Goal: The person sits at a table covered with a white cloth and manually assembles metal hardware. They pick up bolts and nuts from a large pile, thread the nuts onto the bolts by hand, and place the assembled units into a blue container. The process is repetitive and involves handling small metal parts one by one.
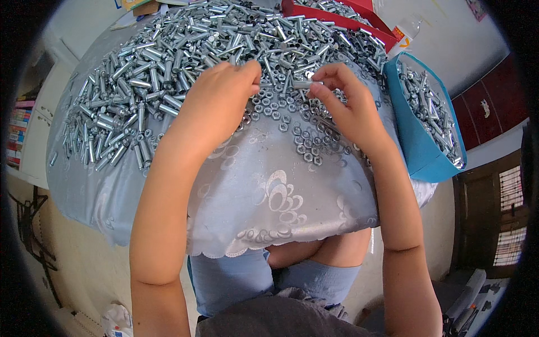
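Note:
A large heap of silvery sleeve anchor bolts and metal sleeves (163,73) covers the far part of the table. Along its near edge lie many loose hex nuts (306,147). My left hand (222,98) is over the heap's near edge, fingers curled together; its back hides whatever is between the fingertips. To its right, my right hand (351,104) pinches a short metal sleeve (303,85) between thumb and fingers, pointing left toward the other hand. Nuts lie on the cloth below and between both hands.
A blue fabric bin (424,149) full of metal bolts stands at the table's right edge. Behind the heap is a red tray (342,21) with more metal parts, beside a clear plastic bottle (409,31). A silvery patterned tablecloth (281,194) hangs over the near edge above my lap.

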Available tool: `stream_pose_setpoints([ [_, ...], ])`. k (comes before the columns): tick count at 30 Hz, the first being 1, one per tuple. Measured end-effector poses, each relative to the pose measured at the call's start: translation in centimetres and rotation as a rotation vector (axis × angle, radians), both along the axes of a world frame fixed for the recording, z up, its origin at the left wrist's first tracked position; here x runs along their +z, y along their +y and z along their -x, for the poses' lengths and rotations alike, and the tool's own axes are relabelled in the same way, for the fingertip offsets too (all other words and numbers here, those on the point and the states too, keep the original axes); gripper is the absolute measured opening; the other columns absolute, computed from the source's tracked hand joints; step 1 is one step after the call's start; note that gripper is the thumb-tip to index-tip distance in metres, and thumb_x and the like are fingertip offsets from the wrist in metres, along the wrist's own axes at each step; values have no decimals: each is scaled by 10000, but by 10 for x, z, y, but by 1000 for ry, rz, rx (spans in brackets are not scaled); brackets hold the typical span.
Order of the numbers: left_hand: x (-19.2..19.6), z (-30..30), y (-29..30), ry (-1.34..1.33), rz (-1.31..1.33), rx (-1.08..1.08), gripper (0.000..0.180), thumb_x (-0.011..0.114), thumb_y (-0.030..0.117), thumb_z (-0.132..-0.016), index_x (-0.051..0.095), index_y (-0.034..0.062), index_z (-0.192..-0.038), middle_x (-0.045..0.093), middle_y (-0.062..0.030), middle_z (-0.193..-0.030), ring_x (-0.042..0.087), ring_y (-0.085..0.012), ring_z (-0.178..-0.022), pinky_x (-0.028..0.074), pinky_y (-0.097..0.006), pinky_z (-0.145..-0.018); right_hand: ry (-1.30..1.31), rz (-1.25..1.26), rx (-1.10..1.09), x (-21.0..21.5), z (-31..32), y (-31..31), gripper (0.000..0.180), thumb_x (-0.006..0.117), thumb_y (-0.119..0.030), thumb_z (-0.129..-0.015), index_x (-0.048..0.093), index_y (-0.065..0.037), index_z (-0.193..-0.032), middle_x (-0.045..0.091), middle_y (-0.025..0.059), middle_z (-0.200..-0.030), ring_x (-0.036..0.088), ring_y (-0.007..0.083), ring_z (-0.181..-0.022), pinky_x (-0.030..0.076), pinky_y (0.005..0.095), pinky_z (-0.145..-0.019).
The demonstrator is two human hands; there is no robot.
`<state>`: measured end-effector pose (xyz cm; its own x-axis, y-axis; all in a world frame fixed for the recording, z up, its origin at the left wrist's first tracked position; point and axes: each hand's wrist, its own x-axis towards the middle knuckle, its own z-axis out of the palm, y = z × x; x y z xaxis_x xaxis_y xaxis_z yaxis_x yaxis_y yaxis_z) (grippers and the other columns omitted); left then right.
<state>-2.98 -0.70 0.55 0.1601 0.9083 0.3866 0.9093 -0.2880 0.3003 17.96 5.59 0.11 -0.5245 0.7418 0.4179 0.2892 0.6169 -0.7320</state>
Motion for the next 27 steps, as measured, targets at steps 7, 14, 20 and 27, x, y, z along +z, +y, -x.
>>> stream_pose_setpoints([
  [7,2,-15,3,-99,-11,-40,121,506,143,-832,498,46,-903,570,-128,-761,543,-301,-738,423,-383,-661,67,63,38,0,2,0,159,534,-88,-840,498,9,-962,594,73,-790,560,125,-771,435,257,-715],
  [14,-1,-20,1,-173,-65,-154,138,514,122,-832,511,47,-948,572,-111,-762,554,-248,-701,434,-329,-648,174,174,79,-1,6,-6,143,513,-85,-858,492,8,-963,583,69,-801,569,125,-789,438,244,-714],
  [20,4,-26,0,-713,170,-164,126,528,55,-829,524,30,-952,584,-44,-766,532,-85,-688,423,-222,-631,260,172,82,5,7,-12,129,501,-92,-868,492,8,-950,576,53,-803,566,109,-768,446,238,-703],
  [27,5,-27,0,-684,94,-162,147,576,60,-800,534,21,-935,582,-21,-754,523,-74,-690,412,-208,-635,306,174,40,4,2,-3,138,507,-109,-870,500,12,-936,573,48,-795,564,104,-748,455,229,-685],
])
